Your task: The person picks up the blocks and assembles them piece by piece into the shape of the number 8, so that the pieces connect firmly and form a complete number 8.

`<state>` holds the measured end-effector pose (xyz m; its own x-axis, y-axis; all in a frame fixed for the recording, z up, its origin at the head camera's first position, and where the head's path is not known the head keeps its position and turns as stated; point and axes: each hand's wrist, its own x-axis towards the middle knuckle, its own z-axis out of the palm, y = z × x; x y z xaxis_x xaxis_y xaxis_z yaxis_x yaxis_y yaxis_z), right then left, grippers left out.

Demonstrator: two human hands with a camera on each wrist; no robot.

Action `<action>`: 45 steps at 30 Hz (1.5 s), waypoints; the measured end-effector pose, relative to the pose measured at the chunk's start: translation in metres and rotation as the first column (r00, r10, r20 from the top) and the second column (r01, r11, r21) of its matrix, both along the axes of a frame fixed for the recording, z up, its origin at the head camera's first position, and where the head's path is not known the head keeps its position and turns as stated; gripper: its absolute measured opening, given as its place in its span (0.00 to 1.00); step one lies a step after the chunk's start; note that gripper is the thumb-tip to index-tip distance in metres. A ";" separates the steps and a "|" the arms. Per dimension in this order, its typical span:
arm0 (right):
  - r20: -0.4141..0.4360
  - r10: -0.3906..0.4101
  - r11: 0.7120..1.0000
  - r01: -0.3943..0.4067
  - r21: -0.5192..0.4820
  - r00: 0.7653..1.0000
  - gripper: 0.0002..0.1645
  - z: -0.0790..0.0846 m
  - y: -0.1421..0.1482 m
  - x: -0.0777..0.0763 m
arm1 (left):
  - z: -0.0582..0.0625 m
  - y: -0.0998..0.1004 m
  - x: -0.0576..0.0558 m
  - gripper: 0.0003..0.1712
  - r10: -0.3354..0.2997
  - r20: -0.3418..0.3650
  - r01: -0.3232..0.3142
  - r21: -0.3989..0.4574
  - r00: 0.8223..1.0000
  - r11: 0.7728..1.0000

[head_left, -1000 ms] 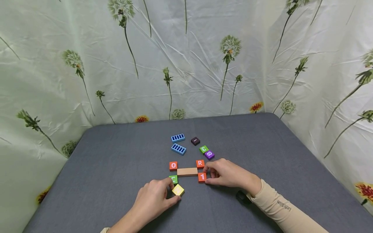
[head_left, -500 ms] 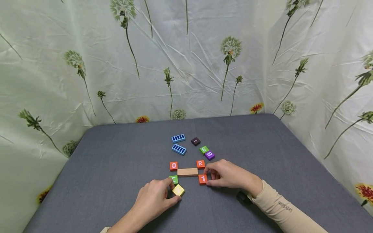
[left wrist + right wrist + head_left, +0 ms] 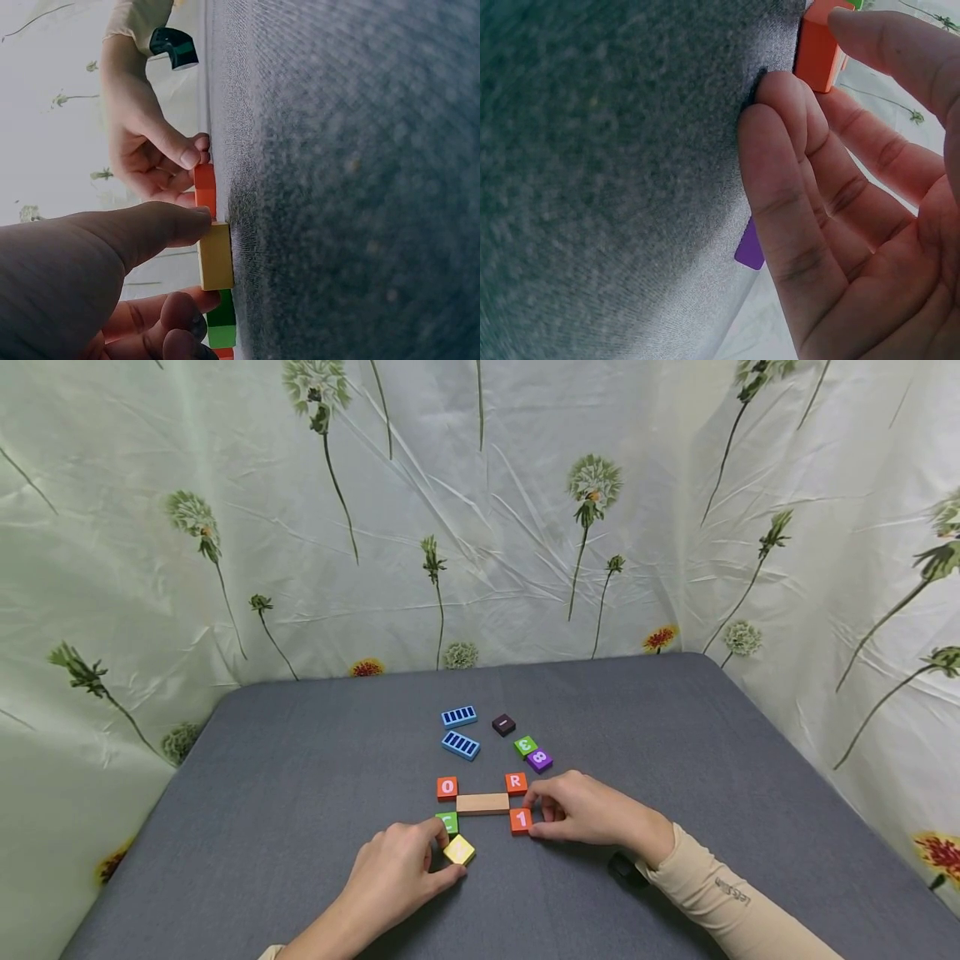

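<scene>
With twelve o'clock pointing away from the person on the table [image 3: 300, 760], the wooden plank [image 3: 482, 804] lies between the two hands, its long axis running from nine to three. The left hand [image 3: 393, 868] pinches the yellow tile [image 3: 459, 850] between thumb and index finger; that tile sits at about seven o'clock from the plank, apart from it and turned askew, so its edges do not line up with the plank's. The right hand [image 3: 588, 810] pinches the orange 1 tile [image 3: 521, 821], which lies at nine o'clock from that hand and nearly square at the plank's four o'clock corner. The right hand is thus the nearer to the plank's end, while the green tile [image 3: 447, 823] at eight o'clock sits close against the yellow one, between it and the plank's other end. The orange 0 tile [image 3: 447, 788] is at ten o'clock and the orange R tile [image 3: 516, 783] at two. Any mark on the yellow tile is washed out, and the left index finger covers part of the green tile's letter. Whether the orange 1 tile touches the plank cannot be told. The left wrist view does not show the plank, and the right wrist view cuts off the orange 1 tile at its top edge.
</scene>
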<state>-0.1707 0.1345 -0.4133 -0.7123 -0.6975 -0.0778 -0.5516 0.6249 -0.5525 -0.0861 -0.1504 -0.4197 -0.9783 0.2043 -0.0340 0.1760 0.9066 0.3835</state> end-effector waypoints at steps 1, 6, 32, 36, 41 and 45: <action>-0.001 -0.001 1.000 0.001 0.000 1.000 0.12 0.000 0.000 0.000 | 0.000 0.000 0.000 0.20 -0.001 0.000 0.001 0.000 1.000 1.000; 0.001 -0.007 1.000 0.007 0.006 1.000 0.12 0.000 0.000 -0.001 | 0.000 0.000 0.000 0.20 -0.002 -0.007 0.002 -0.001 1.000 1.000; 0.007 -0.011 1.000 0.011 0.006 1.000 0.12 0.000 0.000 0.000 | -0.001 0.000 0.000 0.20 0.004 0.002 -0.004 -0.006 1.000 1.000; 0.004 -0.008 1.000 0.008 0.006 1.000 0.12 0.000 0.000 0.000 | 0.000 0.001 0.000 0.20 0.011 0.009 -0.011 -0.015 1.000 1.000; -0.004 -0.004 1.000 0.004 0.012 1.000 0.12 -0.001 0.000 -0.001 | 0.000 0.001 0.000 0.21 0.018 0.006 -0.018 -0.018 1.000 1.000; 0.000 -0.006 1.000 0.006 0.011 1.000 0.13 -0.001 0.001 -0.001 | 0.000 0.001 0.000 0.21 0.017 0.001 -0.017 -0.015 1.000 1.000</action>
<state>-0.1719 0.1350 -0.4144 -0.7167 -0.6921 -0.0856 -0.5476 0.6346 -0.5453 -0.0862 -0.1497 -0.4198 -0.9816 0.1874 -0.0376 0.1605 0.9151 0.3698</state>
